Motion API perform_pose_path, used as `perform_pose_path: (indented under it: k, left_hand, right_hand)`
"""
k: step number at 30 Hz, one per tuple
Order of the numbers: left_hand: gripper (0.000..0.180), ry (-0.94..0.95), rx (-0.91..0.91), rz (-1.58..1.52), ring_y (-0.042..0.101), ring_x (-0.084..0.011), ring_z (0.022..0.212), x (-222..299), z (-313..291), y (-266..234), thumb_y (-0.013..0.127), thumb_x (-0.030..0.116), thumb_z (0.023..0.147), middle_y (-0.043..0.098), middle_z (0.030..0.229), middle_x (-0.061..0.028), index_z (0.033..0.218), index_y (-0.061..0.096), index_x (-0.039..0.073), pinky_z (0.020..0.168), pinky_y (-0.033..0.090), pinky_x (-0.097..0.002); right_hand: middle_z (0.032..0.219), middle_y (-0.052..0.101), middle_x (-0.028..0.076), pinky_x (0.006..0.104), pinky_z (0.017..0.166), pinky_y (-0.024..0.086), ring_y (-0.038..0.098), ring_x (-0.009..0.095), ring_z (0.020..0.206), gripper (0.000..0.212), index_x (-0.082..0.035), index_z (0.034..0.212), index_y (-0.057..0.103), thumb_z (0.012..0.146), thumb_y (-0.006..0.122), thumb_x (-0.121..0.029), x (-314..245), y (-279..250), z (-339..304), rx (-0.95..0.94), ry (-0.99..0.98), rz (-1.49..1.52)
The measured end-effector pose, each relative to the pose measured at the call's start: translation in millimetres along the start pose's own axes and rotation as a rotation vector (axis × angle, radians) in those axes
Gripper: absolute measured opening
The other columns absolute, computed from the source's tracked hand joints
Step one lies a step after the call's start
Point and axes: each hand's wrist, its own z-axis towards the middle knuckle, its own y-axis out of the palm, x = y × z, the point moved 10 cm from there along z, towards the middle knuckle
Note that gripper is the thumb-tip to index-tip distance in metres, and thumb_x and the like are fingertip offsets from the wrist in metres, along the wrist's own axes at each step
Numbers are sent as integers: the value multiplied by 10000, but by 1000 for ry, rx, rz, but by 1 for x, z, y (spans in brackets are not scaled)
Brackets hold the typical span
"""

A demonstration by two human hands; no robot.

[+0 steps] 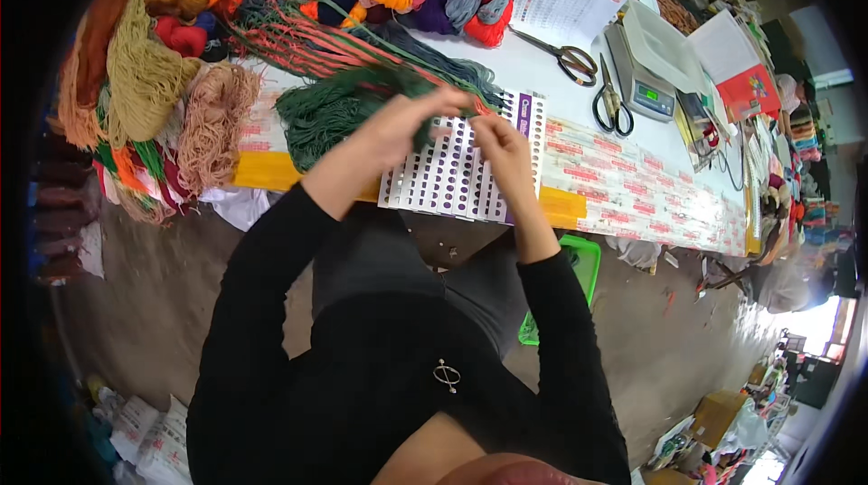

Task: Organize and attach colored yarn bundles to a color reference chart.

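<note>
Closely, two hands meet above a white hole-punched card [452, 185] at the table's front edge.
The left hand [391, 131], blurred, is beside dark green yarn [312, 119]; I cannot tell whether its fingers grip. The right hand [504, 149] has fingertips pinched together, their hold unclear. Pale lettering marks the card's purple strip [525, 114]; red print dots the white table covering [633, 179].
</note>
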Motion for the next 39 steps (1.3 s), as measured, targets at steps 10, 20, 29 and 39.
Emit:
perform_pose_path:
  k: [10, 20, 29, 39]
  left_hand:
    - [394, -117, -267, -436, 597, -174, 803, -24, 11, 49, 328, 287, 975, 592, 968, -103, 1113, 508, -35, 648, 508, -316]
    - [368, -16, -83, -411, 539, -130, 924, -9, 5, 39, 435, 279, 945, 558, 1019, -77, 1100, 543, -37, 723, 506, -307]
    - [278, 127, 227, -554, 362, -44, 498, 34, 21, -93, 588, 150, 816, 543, 784, -4, 1073, 557, 48, 368, 252, -167]
    - [337, 440, 1078, 166, 427, -63, 541, 156, -65, -342, 586, 349, 836, 563, 878, -29, 1030, 591, 73, 428, 303, -212]
  right_hand:
    - [800, 577, 10, 188, 573, 392, 512, 75, 615, 133, -17, 905, 558, 902, 527, -146, -12, 13, -22, -34, 99, 536]
    - [736, 594, 72, 203, 569, 426, 530, 108, 574, 147, -26, 877, 512, 923, 476, -161, -20, 13, -24, -57, 57, 704]
    - [1039, 574, 74, 432, 973, 332, 515, 171, 1000, 122, -61, 945, 600, 861, 549, -133, -86, -69, -48, -98, -239, 951]
    - [590, 385, -28, 202, 438, 257, 326, 71, 501, 231, -92, 685, 428, 903, 485, -139, -18, -511, -181, 1030, -511, 669]
